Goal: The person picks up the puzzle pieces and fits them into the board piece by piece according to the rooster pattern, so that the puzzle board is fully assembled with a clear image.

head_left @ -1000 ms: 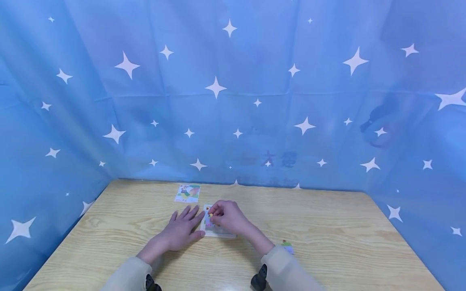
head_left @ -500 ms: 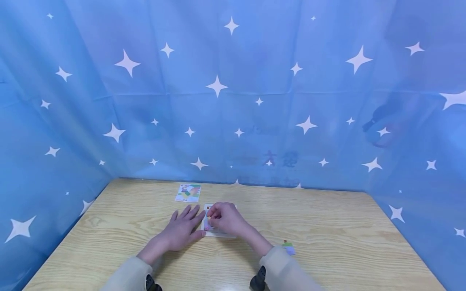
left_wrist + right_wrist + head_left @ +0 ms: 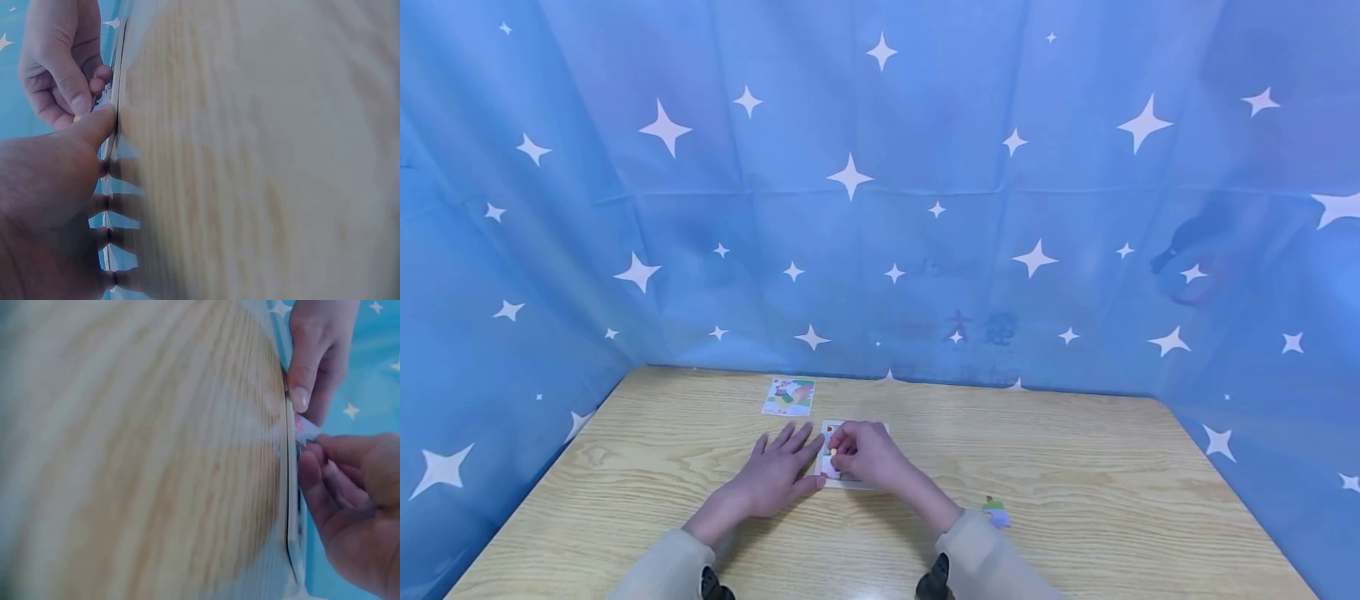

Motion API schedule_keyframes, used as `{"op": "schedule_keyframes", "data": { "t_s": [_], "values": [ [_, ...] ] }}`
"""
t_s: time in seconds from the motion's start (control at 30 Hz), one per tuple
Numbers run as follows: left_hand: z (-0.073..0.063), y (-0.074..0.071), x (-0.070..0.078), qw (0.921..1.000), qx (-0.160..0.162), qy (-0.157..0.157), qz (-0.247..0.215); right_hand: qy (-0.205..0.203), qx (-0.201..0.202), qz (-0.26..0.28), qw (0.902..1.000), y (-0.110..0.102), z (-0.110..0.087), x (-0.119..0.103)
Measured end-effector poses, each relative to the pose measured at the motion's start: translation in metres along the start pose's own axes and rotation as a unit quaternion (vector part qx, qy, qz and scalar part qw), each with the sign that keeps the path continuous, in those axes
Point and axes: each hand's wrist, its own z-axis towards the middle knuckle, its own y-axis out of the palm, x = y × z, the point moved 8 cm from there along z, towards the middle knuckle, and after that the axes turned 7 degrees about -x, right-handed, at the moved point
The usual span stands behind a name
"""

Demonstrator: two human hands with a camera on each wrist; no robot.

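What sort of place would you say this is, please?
Probably an indoor tabletop activity area, perhaps screened off for recording: a blue curtain with white four-pointed stars hangs behind a pale wood-grain table, on which lies a small rectangular white-edged picture board.

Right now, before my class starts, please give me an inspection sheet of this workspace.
Surface: pale wood-grain table.
Job's things: white-rimmed rectangular puzzle board, partly covered; loose green-and-lilac puzzle piece to its right, nearer the camera; square multicoloured picture card beyond it, to the left.
Clutter: nothing seen.
Hands: left hand, fingers spread, at the board's left edge; right hand, over the board, fingers pinching a small yellow-marked piece, mostly hidden.
Cables: nothing seen; black device at each beige cuff.
Surroundings: blue curtain with white stars, behind and on both sides.
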Motion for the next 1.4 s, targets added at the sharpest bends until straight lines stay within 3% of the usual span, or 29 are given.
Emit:
{"op": "schedule_keyframes", "data": {
  "t_s": [0.37, 0.7, 1.1, 1.4],
  "values": [
    [-0.007, -0.010, 0.013, 0.9999, -0.011, 0.001, -0.010, -0.012, 0.012, -0.072, 0.9972, 0.004, -0.001, -0.001],
    [-0.006, -0.010, 0.013, 0.9998, -0.001, 0.019, -0.009, -0.030, 0.011, -0.113, 0.9931, 0.004, -0.004, -0.004],
    [-0.001, 0.000, 0.001, 1.0000, 0.001, 0.006, 0.003, -0.027, 0.021, -0.108, 0.9935, 0.005, -0.005, -0.002],
    [-0.007, -0.010, 0.012, 0.9999, -0.009, 0.005, -0.008, -0.039, 0.011, -0.095, 0.9946, 0.005, -0.005, -0.002]
  ]
}}
